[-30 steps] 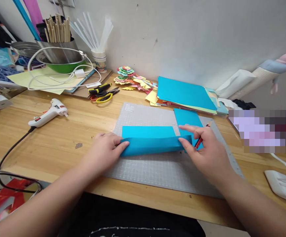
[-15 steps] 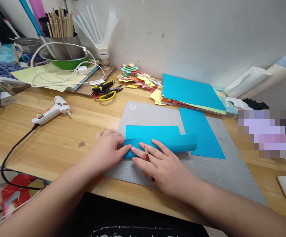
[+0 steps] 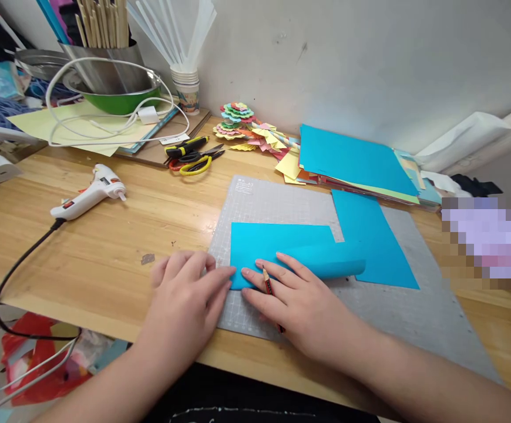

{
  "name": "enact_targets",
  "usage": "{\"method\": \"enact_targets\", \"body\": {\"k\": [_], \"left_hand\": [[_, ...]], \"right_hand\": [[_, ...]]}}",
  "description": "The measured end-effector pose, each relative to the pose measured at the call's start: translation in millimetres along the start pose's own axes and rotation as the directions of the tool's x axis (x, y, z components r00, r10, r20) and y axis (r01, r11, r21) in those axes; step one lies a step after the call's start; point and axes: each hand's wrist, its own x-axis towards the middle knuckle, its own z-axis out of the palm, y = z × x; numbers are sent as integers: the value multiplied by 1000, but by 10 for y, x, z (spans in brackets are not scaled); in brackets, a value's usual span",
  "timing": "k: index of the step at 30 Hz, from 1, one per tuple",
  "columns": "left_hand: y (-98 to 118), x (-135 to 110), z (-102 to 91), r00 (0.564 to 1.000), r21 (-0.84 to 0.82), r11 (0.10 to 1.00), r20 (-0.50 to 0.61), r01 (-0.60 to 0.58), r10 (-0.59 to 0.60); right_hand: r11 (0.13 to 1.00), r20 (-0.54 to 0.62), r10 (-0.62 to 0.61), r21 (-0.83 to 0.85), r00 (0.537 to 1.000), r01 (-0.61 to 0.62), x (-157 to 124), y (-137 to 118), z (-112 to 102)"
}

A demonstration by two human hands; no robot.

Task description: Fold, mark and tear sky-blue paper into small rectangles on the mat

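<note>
Wooden worktop (image 3: 187, 214) here, pushed up to a pale wall (image 3: 370, 70), and the action is on the grey cutting mat (image 3: 286, 200). Centre stage, the folded blue sheet (image 3: 282, 232): it lies near the mat's front edge, its near side turned over, the fold curling fat and round towards the right end, which overlaps a second blue sheet (image 3: 376, 241).

Right hand (image 3: 299, 308) is flat across that fold, fingers a little spread and pressing down, its grip closed on a red-and-black pencil (image 3: 268, 285) lodged between two fingers, point outward. Left hand (image 3: 182, 294) is at the near left corner, thumb and forefinger close together by the paper's edge; whether that grip is actually pinching the corner, I can't tell.

Out to the left, a white glue gun (image 3: 86, 197) lies on its side, black cord trailing. Behind it, yellow-handled scissors (image 3: 196, 165); further back, wooden sticks (image 3: 103, 23) crowd a metal container (image 3: 101, 66) standing in a green bowl (image 3: 121, 104), with stacked paper cups (image 3: 188, 97) just beside. Along the wall, layered paper flowers (image 3: 236, 113), then a blue-topped paper stack (image 3: 356, 158).
</note>
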Motion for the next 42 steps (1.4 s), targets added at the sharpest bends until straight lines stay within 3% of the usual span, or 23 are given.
{"method": "enact_targets", "body": {"k": [6, 19, 30, 42], "left_hand": [[49, -224, 30, 999, -24, 999, -24, -39, 38], [42, -209, 46, 995, -39, 997, -73, -72, 69], [40, -223, 49, 997, -35, 998, -57, -55, 53], [42, -212, 48, 996, -50, 998, -83, -35, 31]], "right_hand": [[1000, -18, 1, 4, 1000, -1, -10, -5, 15], [994, -43, 113, -3, 993, -113, 117, -49, 29], [996, 9, 85, 32, 996, -85, 228, 13, -25], [997, -15, 38, 68, 999, -37, 228, 82, 0]]}}
